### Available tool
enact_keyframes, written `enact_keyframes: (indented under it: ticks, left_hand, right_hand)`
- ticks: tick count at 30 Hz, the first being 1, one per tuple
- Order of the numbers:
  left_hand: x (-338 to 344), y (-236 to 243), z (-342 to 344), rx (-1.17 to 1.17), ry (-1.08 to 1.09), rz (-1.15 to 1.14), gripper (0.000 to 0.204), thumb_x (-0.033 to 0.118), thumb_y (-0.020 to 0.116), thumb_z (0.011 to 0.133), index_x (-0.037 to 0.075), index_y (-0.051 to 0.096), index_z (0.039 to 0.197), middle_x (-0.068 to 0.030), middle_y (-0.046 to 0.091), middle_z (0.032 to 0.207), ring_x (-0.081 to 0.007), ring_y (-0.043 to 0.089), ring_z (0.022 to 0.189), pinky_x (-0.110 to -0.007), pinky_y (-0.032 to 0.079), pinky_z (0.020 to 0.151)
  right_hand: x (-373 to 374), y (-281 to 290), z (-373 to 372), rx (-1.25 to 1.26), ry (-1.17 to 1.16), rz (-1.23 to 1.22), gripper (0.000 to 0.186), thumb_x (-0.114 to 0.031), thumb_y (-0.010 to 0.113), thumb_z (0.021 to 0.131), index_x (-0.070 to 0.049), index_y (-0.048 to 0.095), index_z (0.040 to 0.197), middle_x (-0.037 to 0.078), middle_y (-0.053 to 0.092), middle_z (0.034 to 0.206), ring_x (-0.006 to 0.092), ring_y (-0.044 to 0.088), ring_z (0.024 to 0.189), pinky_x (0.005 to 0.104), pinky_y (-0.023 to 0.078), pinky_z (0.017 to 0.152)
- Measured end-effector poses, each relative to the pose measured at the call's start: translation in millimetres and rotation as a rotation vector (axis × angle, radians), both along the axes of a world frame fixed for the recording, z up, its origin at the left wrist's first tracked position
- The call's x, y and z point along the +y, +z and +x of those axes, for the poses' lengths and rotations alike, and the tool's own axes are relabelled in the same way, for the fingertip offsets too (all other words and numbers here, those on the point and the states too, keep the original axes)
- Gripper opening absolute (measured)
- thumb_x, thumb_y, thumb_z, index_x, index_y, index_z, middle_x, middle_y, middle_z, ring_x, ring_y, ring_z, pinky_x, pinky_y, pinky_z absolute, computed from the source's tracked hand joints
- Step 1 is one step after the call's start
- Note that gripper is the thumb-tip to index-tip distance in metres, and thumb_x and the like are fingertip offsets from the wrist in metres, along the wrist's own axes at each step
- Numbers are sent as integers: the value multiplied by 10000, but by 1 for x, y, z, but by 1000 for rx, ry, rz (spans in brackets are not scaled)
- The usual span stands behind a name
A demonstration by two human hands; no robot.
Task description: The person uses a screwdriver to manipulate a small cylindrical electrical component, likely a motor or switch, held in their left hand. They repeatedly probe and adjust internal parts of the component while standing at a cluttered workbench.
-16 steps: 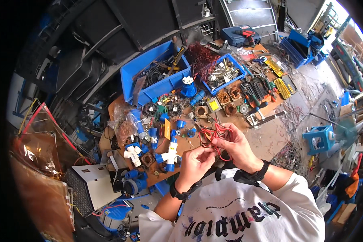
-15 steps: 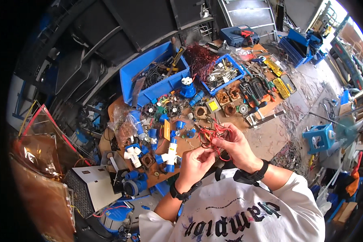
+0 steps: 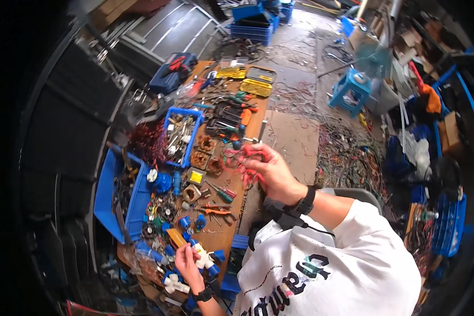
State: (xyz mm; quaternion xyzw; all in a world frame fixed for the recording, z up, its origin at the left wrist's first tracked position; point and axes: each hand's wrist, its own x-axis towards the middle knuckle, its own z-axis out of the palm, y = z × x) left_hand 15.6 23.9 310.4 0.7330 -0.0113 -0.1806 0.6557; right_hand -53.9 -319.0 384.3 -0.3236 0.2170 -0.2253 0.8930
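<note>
Head view: right hand (image 3: 279, 176) pinches red wires (image 3: 250, 176), left hand (image 3: 188, 263) has unclear grip, and shirt (image 3: 358, 253) bears black lettering (image 3: 295, 286).

The right hand (image 3: 275, 176) is hovering out in front, its fingers (image 3: 263, 151) curling in a grip, while the left hand (image 3: 188, 263) is reaching forward well apart, bending its fingers slightly.

Plastic-coated red wires (image 3: 250, 176), smooth blue plastic stool (image 3: 351, 90), wooden tabletop (image 3: 225, 236), matt white cloth shirt (image 3: 366, 247).

Fisheye head cam, looking dn, nr wkbench (image 3: 219, 235)
</note>
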Motion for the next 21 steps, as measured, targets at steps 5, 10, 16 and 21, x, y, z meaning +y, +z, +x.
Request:
enact_keyframes:
  ticks: [5, 10, 16, 21]
  left_hand:
    - [0, -23, 11, 70, 18, 38, 138, 184, 542, 949, 49, 566, 945, -8, 547, 730, -76, 514, 583, -207, 416, 524]
    - [-7, -48, 16, 160, 49, -3, 148, 168, 550, 943, 27, 590, 965, -2, 546, 701, -68, 497, 568, -198, 414, 512]
    - [-1, -70, 8, 254, 138, 133, 145, 179, 556, 933, 41, 597, 950, 1, 546, 704, -73, 512, 575, -200, 418, 514]
    - [3, -91, -1, 382, 187, 272, 161, 221, 577, 920, 72, 591, 978, 9, 546, 704, -85, 531, 589, -224, 427, 517]
  right_hand:
    - [-51, -20, -46, 89, -230, 64, 273, 19, 604, 860, -56, 534, 1114, 99, 644, 936, 169, 640, 714, 310, 568, 542]
    - [-81, -66, -79, 206, -276, 243, 253, -14, 589, 884, -3, 482, 1112, 124, 628, 921, 172, 642, 713, 289, 570, 570]
    - [-122, -169, -102, 362, -296, 424, 179, -9, 547, 897, -30, 492, 1065, 101, 639, 872, 175, 648, 682, 323, 586, 584]
    - [-168, -197, -117, 524, -327, 404, 223, 3, 550, 880, -53, 505, 1091, 69, 635, 885, 165, 646, 683, 336, 591, 597]
